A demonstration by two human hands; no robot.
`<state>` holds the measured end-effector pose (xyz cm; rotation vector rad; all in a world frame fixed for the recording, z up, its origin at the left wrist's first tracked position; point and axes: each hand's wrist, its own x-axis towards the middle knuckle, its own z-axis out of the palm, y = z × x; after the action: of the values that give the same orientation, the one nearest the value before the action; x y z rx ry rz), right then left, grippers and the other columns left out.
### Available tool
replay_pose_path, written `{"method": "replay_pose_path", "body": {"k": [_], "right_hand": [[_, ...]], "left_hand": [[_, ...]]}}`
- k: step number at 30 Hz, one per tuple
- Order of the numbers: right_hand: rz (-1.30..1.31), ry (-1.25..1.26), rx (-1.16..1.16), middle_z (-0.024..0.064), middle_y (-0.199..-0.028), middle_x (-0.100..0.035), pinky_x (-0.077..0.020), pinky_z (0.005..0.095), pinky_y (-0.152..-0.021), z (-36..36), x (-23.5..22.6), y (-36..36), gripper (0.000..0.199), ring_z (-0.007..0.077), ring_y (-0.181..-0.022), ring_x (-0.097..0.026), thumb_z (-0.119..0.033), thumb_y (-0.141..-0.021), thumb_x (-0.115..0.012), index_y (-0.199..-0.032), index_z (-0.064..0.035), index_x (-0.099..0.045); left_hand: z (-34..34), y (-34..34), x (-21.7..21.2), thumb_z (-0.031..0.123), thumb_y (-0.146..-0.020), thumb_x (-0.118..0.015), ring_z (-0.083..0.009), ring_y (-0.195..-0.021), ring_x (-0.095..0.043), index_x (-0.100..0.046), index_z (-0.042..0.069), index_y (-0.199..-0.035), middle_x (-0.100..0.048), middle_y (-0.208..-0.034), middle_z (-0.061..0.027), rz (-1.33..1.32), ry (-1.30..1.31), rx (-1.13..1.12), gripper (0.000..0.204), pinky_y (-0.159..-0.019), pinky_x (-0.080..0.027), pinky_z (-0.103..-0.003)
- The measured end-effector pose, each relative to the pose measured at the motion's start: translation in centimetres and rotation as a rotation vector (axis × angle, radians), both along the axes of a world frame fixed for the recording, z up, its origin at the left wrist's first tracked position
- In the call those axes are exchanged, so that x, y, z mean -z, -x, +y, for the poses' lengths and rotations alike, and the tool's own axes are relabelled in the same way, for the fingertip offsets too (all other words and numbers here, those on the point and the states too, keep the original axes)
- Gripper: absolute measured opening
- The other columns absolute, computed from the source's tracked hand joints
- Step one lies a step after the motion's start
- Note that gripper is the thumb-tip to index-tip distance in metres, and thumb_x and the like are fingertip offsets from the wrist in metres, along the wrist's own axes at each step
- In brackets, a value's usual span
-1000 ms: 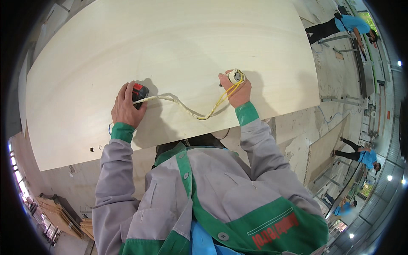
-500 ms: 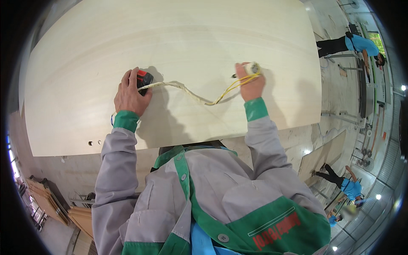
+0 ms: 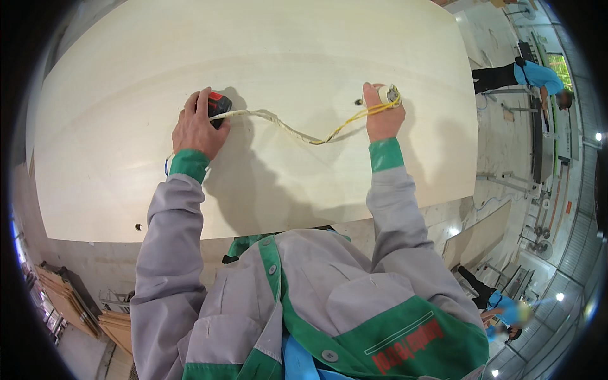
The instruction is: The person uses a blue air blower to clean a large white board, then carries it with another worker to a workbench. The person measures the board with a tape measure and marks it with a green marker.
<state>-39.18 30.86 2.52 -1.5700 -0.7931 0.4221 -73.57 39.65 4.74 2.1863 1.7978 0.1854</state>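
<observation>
Both hands had crept further up the board since half a second back, and the tape between them hung looser, sagging into a wavy line instead of a shallow dip. So the left hand (image 3: 196, 126) was pressed down on the small red-and-black tape measure case (image 3: 218, 104), fingers curled over it and holding it flat against the big pale plywood sheet (image 3: 114, 183) serving as the tabletop. From there the limp yellow-and-white measuring tape (image 3: 297, 132) ran off to the right, long axis roughly left to right across the sheet, dipping in the middle, then climbing to the right hand (image 3: 382, 117). That hand was closed on the tape's free end, pinched near a whitish lump at the fingertips, which could've been a glove tip or a wad of tape, I couldn't tell. Something small and dark poked out just left of those fingers, too tiny to identify. Most of the case was buried under the left palm. Off at the right edge a person in a blue top (image 3: 535, 75) was bent over, well apart.
</observation>
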Motion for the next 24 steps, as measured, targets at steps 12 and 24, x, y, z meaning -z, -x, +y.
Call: {"method": "replay_pose_path", "body": {"k": [12, 24], "right_hand": [[-0.166, 0.388, -0.033, 0.0023, -0.077, -0.066, -0.0512, 0.0275, -0.065, 5.3, 0.3, -1.8, 0.024, 0.0103, -0.071, -0.06, -0.018, -0.082, -0.083, -0.087, -0.0012, -0.066], [0.004, -0.024, 0.014, 0.0019, -0.081, -0.066, -0.0508, 0.0266, -0.069, 10.1, -0.1, -2.4, 0.023, 0.0114, -0.074, -0.06, -0.018, -0.084, -0.081, -0.088, -0.0009, -0.067]], "left_hand": [[4.2, -1.4, 0.1, 0.032, -0.082, -0.075, -0.0306, -0.126, -0.055, -0.042, 0.02, -0.147, -0.045, -0.148, -0.0058, 0.022, 0.012, 0.018, 0.075, -0.099, -0.052, -0.044], [8.0, -2.4, 0.2, 0.034, -0.082, -0.074, -0.0301, -0.126, -0.055, -0.042, 0.02, -0.147, -0.046, -0.147, -0.0065, 0.003, 0.001, 0.0, 0.073, -0.1, -0.052, -0.043]]}}
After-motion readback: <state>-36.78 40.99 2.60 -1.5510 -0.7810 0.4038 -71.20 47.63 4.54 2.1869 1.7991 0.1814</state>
